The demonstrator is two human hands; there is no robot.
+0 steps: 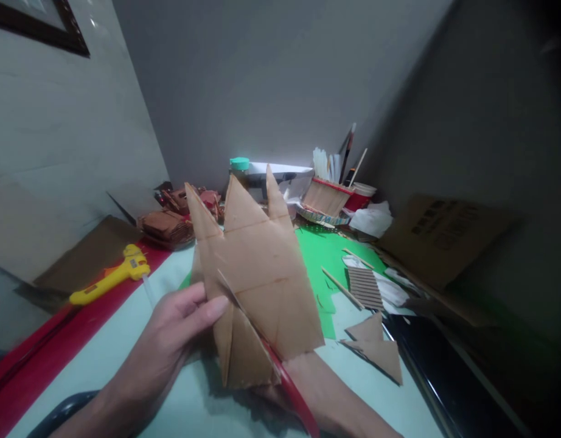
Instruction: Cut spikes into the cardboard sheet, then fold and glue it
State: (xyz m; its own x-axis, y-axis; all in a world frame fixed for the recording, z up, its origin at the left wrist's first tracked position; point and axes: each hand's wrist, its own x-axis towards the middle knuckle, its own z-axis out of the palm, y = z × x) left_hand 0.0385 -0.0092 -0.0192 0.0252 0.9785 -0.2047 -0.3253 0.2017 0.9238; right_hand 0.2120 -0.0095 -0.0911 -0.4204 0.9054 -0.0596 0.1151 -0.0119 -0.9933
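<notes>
Left hand (189, 319), head view: thumb over front, pinching the left edge of the cardboard piece (266, 261), which is held up over the pale table (184, 413). Right hand (268, 395) is low, mostly hidden behind the cardboard; probably on the red-handled scissors (289, 386), but can't tell how its fingers close. Blade lies diagonally across the lower front, tip pointing at the left thumb.

Risks: blade tip running on could nick the thumb; a one-sided pinch could let the sheet twist and the cut wander; creases might buckle or tear under the blade's pressure.

Materials: stiff brown cardboard, smooth face, three sharp spikes on top, faint crease lines across. Two flat cardboard offcuts (376, 353), pointed, lie to the right; near them, a ribbed corrugated piece (365, 289) and thin wooden sticks (342, 288). Matte green sheet (317, 261) behind; glossy yellow plastic glue gun (111, 281) at left.
</notes>
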